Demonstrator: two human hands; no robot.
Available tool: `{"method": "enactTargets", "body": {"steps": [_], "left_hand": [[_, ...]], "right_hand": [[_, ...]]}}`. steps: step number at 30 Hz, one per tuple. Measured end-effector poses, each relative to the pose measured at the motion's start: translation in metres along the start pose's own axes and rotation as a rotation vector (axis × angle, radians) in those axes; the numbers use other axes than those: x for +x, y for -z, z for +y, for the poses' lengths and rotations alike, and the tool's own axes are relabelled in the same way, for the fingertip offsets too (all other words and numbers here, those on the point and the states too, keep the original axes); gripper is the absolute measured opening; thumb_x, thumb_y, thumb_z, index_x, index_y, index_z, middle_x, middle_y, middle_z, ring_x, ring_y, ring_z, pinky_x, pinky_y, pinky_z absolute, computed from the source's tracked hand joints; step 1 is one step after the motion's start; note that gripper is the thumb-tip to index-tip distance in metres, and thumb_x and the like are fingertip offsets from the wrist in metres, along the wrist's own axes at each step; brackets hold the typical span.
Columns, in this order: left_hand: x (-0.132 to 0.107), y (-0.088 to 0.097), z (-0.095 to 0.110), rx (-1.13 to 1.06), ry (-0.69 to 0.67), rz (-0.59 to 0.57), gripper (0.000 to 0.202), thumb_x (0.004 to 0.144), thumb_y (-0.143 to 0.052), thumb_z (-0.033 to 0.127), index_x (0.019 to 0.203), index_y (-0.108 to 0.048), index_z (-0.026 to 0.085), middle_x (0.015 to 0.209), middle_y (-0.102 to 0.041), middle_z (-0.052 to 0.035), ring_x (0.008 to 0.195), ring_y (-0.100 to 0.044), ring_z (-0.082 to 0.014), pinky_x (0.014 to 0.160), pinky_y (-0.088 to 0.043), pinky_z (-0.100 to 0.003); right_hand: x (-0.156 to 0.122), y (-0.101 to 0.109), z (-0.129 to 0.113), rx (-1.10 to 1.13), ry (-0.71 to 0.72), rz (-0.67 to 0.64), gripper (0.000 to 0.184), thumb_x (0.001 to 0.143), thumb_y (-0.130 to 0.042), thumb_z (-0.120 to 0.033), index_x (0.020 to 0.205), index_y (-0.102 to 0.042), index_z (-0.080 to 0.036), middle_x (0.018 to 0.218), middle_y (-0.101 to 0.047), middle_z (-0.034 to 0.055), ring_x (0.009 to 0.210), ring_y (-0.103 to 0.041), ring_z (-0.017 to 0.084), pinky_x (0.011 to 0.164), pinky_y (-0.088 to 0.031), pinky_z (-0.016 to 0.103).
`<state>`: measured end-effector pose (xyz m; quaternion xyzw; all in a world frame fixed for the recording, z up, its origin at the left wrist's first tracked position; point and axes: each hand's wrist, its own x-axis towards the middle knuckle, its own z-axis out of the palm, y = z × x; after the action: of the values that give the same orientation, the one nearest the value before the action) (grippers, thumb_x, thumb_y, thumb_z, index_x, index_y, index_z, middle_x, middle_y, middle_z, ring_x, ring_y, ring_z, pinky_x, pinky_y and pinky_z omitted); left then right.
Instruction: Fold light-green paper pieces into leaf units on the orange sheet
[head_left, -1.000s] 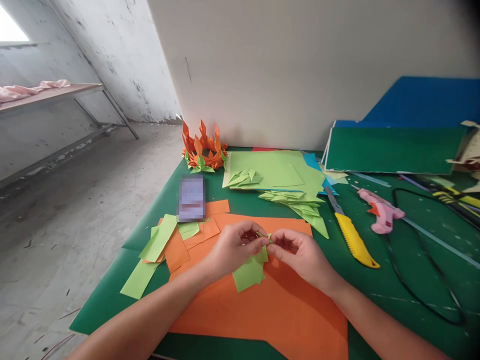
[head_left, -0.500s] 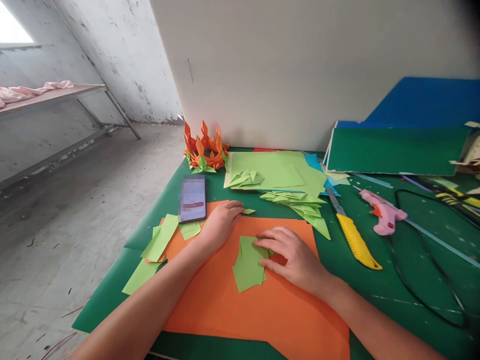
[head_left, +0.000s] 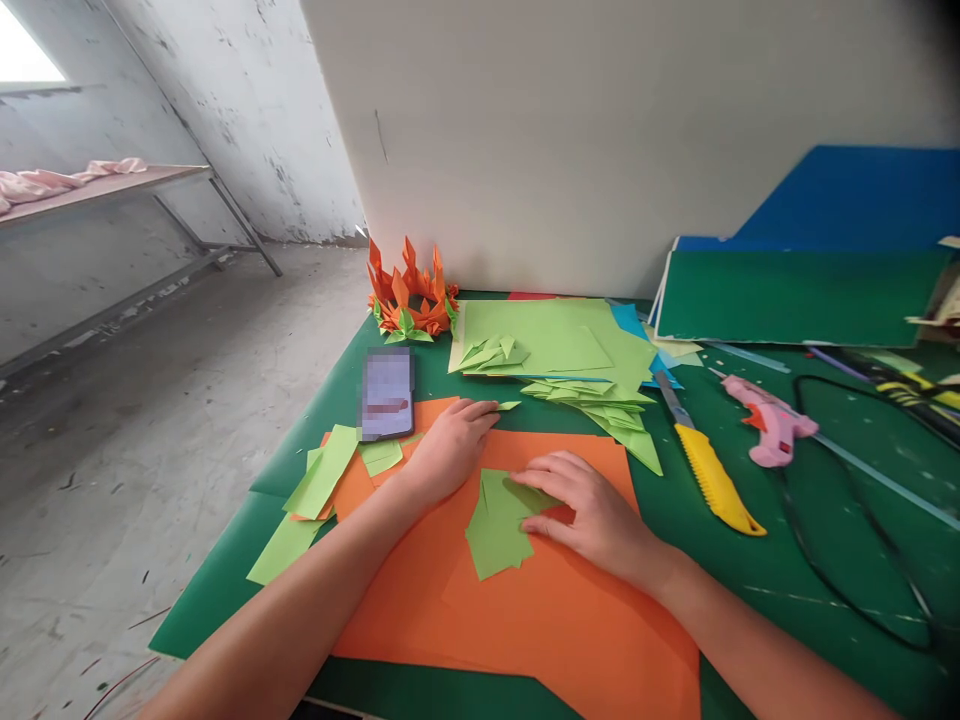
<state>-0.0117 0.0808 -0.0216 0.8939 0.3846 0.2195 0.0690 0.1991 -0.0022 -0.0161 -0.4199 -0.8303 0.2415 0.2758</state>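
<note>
My left hand point(head_left: 457, 440) reaches over the far left edge of a large orange sheet point(head_left: 465, 620). Its fingertips are closed at a small folded green paper piece point(head_left: 508, 406), partly hidden behind them. On the orange sheet, my right hand point(head_left: 577, 500) has thumb and fingers curled around the right side of some green paper pieces point(head_left: 496, 530), whose right edge looks slightly lifted. Past my left hand lies a phone point(head_left: 387, 395). More folded green pieces point(head_left: 592, 402) are piled just beyond the orange sheet.
An orange and green paper crown point(head_left: 411, 300) stands at the back left, beside green sheets point(head_left: 540, 325). To the right lie a yellow-handled cutter point(head_left: 712, 480) and a pink glue gun point(head_left: 776, 425) with a black cord. Green scraps point(head_left: 322, 475) lie left of my forearm.
My left hand has shifted slightly right and away, and the small folded piece moved with it. My right fingers have curled a little more over the green pieces.
</note>
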Motion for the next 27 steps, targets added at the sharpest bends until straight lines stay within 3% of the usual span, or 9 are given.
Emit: {"method": "enactTargets", "body": {"steps": [4,7,9,12,15,20,24,27], "left_hand": [[-0.006,0.008,0.011,-0.073,0.056,0.017,0.032,0.096,-0.040,0.016,0.118,-0.063,0.017,0.139,-0.051,-0.0120,0.120,-0.053,-0.0260,0.099,-0.047,-0.043],[-0.011,0.021,0.022,-0.259,-0.016,-0.141,0.021,0.092,-0.057,0.029,0.109,-0.064,0.019,0.113,-0.065,-0.0068,0.106,-0.060,-0.0214,0.091,-0.049,-0.035],[-0.014,0.028,0.028,-0.326,-0.032,-0.273,0.039,0.079,-0.071,0.044,0.108,-0.063,0.020,0.105,-0.065,-0.0055,0.099,-0.060,-0.0216,0.084,-0.051,-0.033],[-0.017,0.032,0.037,-0.356,-0.045,-0.321,0.060,0.063,-0.081,0.051,0.108,-0.059,0.019,0.106,-0.063,-0.0064,0.100,-0.059,-0.0240,0.086,-0.049,-0.035],[-0.019,0.031,0.042,-0.362,-0.018,-0.328,0.052,0.066,-0.082,0.043,0.105,-0.057,0.020,0.104,-0.063,-0.0060,0.099,-0.058,-0.0238,0.085,-0.049,-0.035],[-0.016,0.030,0.045,-0.397,0.107,-0.225,0.005,0.086,-0.059,0.020,0.087,-0.054,0.019,0.088,-0.061,-0.0023,0.078,-0.057,-0.0156,0.066,-0.047,-0.026],[-0.015,0.029,0.044,-0.504,0.162,-0.116,0.013,0.082,-0.052,0.006,0.082,-0.053,0.019,0.086,-0.056,-0.0001,0.071,-0.054,-0.0110,0.061,-0.045,-0.022],[-0.015,0.027,0.043,-0.630,0.162,-0.041,0.020,0.077,-0.048,-0.001,0.081,-0.053,0.018,0.098,-0.056,-0.0024,0.078,-0.056,-0.0099,0.070,-0.049,-0.022]], "right_hand": [[-0.001,0.001,0.000,-0.015,-0.006,-0.018,0.031,0.084,-0.069,-0.025,0.115,-0.065,-0.024,0.107,-0.062,0.0085,0.101,-0.056,0.025,0.085,-0.052,0.040],[-0.001,0.000,-0.001,-0.024,0.024,-0.005,0.021,0.086,-0.068,-0.022,0.106,-0.069,-0.023,0.102,-0.064,0.0070,0.098,-0.057,0.023,0.084,-0.052,0.038],[0.000,-0.001,0.000,-0.035,0.053,0.009,0.014,0.088,-0.064,-0.022,0.101,-0.071,-0.023,0.100,-0.065,0.0061,0.095,-0.057,0.022,0.082,-0.051,0.037],[0.001,-0.002,0.001,-0.059,0.101,0.044,0.014,0.093,-0.057,-0.021,0.095,-0.071,-0.022,0.096,-0.067,0.0057,0.090,-0.058,0.022,0.078,-0.051,0.037],[0.001,0.000,0.002,-0.085,0.104,0.097,0.018,0.096,-0.050,-0.021,0.094,-0.067,-0.022,0.094,-0.068,0.0062,0.085,-0.059,0.021,0.076,-0.051,0.037],[-0.002,0.003,0.003,-0.037,0.016,0.245,0.017,0.098,-0.044,-0.024,0.100,-0.061,-0.024,0.099,-0.069,0.0064,0.090,-0.065,0.021,0.075,-0.053,0.033],[-0.005,0.003,0.003,0.084,-0.071,0.279,0.012,0.095,-0.053,-0.027,0.105,-0.060,-0.026,0.102,-0.071,0.0038,0.090,-0.067,0.019,0.075,-0.055,0.030],[-0.005,0.004,0.003,0.141,-0.039,0.307,0.010,0.092,-0.057,-0.023,0.100,-0.062,-0.027,0.108,-0.069,0.0032,0.100,-0.065,0.020,0.086,-0.054,0.033]]}}
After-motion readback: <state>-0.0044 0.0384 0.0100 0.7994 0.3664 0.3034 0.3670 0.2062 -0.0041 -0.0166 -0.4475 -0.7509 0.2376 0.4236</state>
